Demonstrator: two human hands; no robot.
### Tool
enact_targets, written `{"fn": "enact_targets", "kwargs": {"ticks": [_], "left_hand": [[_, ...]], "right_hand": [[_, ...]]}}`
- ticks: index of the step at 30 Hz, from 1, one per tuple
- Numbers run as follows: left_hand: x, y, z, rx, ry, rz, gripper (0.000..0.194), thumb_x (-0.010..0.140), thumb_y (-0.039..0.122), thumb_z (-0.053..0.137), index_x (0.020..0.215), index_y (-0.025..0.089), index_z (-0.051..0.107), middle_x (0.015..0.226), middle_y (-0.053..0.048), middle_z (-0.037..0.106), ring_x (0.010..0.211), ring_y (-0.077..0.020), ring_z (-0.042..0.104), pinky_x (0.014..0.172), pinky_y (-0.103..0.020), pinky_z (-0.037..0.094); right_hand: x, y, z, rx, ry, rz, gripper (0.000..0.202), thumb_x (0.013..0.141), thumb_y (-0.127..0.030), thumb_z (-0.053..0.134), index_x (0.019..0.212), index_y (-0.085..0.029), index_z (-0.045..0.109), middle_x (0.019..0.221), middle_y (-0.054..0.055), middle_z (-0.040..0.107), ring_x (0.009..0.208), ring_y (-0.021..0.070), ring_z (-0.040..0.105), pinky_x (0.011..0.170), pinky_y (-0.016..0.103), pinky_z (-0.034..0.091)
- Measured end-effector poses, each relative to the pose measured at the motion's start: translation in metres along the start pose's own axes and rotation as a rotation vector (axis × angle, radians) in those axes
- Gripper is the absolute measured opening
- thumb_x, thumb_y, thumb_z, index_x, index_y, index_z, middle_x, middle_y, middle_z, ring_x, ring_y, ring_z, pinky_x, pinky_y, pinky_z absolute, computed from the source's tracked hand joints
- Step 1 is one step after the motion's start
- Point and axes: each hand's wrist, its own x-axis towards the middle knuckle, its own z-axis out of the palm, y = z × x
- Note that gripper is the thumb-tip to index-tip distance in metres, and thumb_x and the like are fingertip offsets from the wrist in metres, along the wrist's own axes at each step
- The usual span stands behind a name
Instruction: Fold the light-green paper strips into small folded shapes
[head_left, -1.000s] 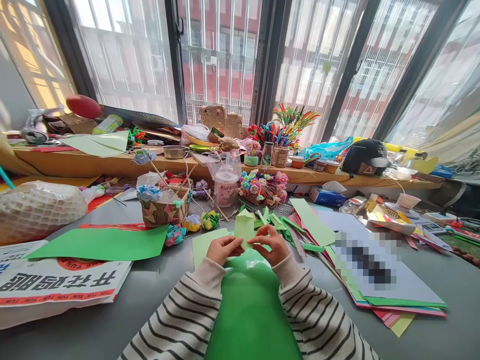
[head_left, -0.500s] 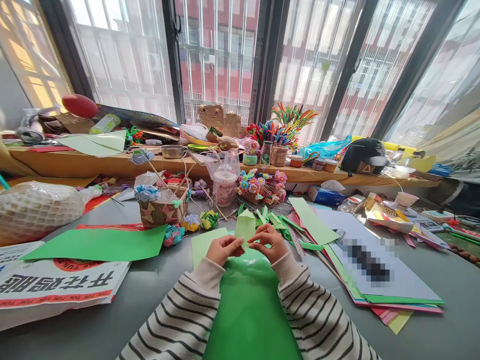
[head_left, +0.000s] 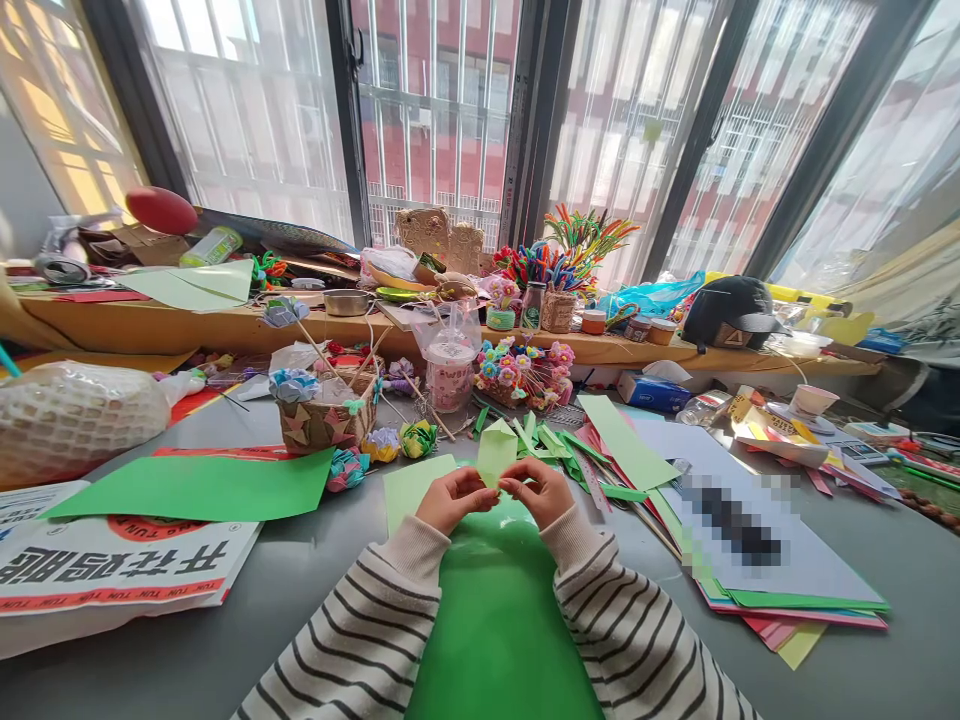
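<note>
A small folded piece of light green paper stands up between my two hands, its pointed end toward the window. My left hand pinches its near edge from the left. From the right, my right hand pinches the same near edge, fingertips almost touching those of the left. Beneath both hands lies a shiny green surface. Just left of the hands is a flat light green sheet, and green paper strips lie beyond the right hand.
A darker green sheet rests on a printed bag at left. Paper flowers and a decorated basket stand behind it. At right are stacked papers, a tissue box and a black cap.
The folded paper has shifted slightly right and now tilts differently. My right hand's fingers have come down and closed on its near edge, nearer my left fingertips.
</note>
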Motion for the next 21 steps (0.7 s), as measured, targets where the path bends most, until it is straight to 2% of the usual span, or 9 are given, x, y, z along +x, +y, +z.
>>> {"fn": "enact_targets", "kwargs": {"ticks": [6,10,17,19,21], "left_hand": [[0.0032,-0.0072,-0.0021,0.049,-0.005,0.037,0.031,0.044,0.026,0.07,0.068,0.012,0.058,0.057,-0.001,0.061,0.054,-0.0125,0.056,0.053,-0.023,0.042],[0.0026,-0.0064,-0.0022,0.046,-0.016,0.033,0.032,0.045,0.027,0.07,0.069,0.012,0.056,0.055,-0.001,0.06,0.056,-0.0147,0.058,0.054,-0.025,0.044],[0.001,-0.0003,-0.0019,0.0,0.037,-0.005,0.045,0.044,0.027,0.071,0.081,0.012,0.049,0.055,-0.001,0.06,0.055,-0.0152,0.059,0.056,-0.026,0.046],[0.001,-0.0006,-0.0018,-0.007,0.026,-0.004,0.05,0.044,0.026,0.071,0.084,0.013,0.045,0.052,0.001,0.06,0.054,-0.0157,0.059,0.055,-0.027,0.046],[0.0009,-0.0014,-0.0014,-0.008,0.01,0.001,0.053,0.043,0.026,0.071,0.085,0.013,0.042,0.05,0.001,0.059,0.053,-0.0161,0.06,0.055,-0.028,0.047]], "right_hand": [[-0.0024,-0.0035,0.0007,-0.048,-0.03,0.0,0.015,0.063,-0.031,0.057,0.064,-0.016,0.057,0.06,0.001,0.055,0.055,0.0112,0.051,0.047,0.021,0.041],[-0.0019,-0.0013,0.0023,0.012,-0.025,0.03,0.016,0.061,-0.03,0.058,0.067,-0.016,0.056,0.059,0.001,0.054,0.053,0.0111,0.051,0.046,0.022,0.043],[0.0009,-0.0025,-0.0005,0.189,-0.014,0.121,0.044,0.057,-0.029,0.062,0.095,-0.018,0.043,0.069,0.0,0.052,0.056,0.0117,0.051,0.044,0.023,0.045],[0.0007,-0.0033,0.0001,0.171,-0.061,0.135,0.035,0.058,-0.031,0.06,0.088,-0.016,0.049,0.069,0.001,0.05,0.054,0.0107,0.05,0.043,0.023,0.045],[0.0001,-0.0045,0.0017,0.141,-0.104,0.125,0.022,0.059,-0.033,0.057,0.071,-0.015,0.055,0.065,0.0,0.047,0.05,0.0091,0.047,0.041,0.022,0.043]]}}
